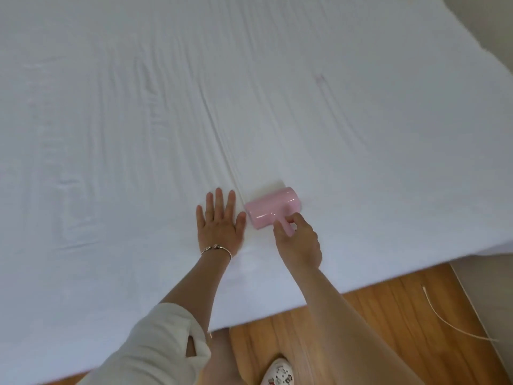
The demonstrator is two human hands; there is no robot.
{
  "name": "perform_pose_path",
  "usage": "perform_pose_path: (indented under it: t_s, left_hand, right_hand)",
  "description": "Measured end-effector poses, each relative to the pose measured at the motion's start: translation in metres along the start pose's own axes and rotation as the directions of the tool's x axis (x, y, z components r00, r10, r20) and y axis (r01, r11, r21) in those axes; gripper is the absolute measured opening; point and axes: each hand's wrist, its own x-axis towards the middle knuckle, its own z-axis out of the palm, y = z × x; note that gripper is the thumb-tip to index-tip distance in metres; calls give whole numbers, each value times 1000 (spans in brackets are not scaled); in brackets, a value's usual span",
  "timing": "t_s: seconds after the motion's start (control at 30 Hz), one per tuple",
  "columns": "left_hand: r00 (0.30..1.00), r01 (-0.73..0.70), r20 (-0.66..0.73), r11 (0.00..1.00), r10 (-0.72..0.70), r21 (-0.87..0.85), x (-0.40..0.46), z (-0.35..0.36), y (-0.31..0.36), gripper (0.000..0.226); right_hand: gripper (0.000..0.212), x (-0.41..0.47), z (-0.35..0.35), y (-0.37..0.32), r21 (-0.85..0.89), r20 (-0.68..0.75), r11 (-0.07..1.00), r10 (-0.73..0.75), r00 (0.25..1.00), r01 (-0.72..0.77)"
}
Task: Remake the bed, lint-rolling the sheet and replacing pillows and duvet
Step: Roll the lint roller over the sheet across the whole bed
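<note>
White cotton sheet (249,93) is seen stretched over the bed, filling most of the view; long shallow creases run across it from the near edge toward the far side, and a faint reddish mark is visible on its right part. Near the front edge, a pink plastic lint roller (273,208) with a pale roll beneath its cover is laid against the sheet. Its short pink handle is gripped by the right hand (298,240), whose fingers (301,219) are curled round it. Just beside the roller, the left hand (219,223) is pressed flat on the sheet, fingers straight and spread, holding nothing; a thin metal bracelet (216,249) is worn on its wrist and a cream sleeve (155,345) is pushed up the forearm. Below the bed edge, a warm brown wooden plank floor (374,329) is shown, with a thin white cable (444,320) lying across it at the right. A white patterned shoe (277,373) is seen at the bottom edge.
</note>
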Motion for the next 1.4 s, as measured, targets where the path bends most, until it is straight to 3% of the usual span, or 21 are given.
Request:
perform_pose_path:
  t_s: [0.3,0.47,0.6,0.87,1.1,1.3,1.4]
  left_hand:
    - [987,-58,152,997,49,54,-124,28,40,65]
    - [965,-39,259,998,51,-51,-128,-8,49,60]
    - [954,-11,296,994,41,-105,-90,-44,53,47]
    - [987,80,155,974,-47,-214,30,-96,44,52]
    - [999,37,46,979,-28,-202,217,-131,42,54]
    - [992,122,6,981,-123,-152,412,-147,53,55]
    - [983,152,-75,975,-166,-159,467,-133,66,57]
  right_hand:
    - [24,-91,-44,100,16,129,999,29,991,-31]
    - [16,-92,-79,93,9,181,999,46,982,-48]
    - [15,-73,-97,61,79,96,997,14,995,-22]
    - [31,37,-101,-34,265,23,964,-38,999,30]
    - [32,208,-89,-150,329,-11,941,-77,997,76]
    - [40,387,-52,-265,175,-80,946,-263,962,273]
    - [42,466,-33,-317,95,-123,942,-309,943,321]
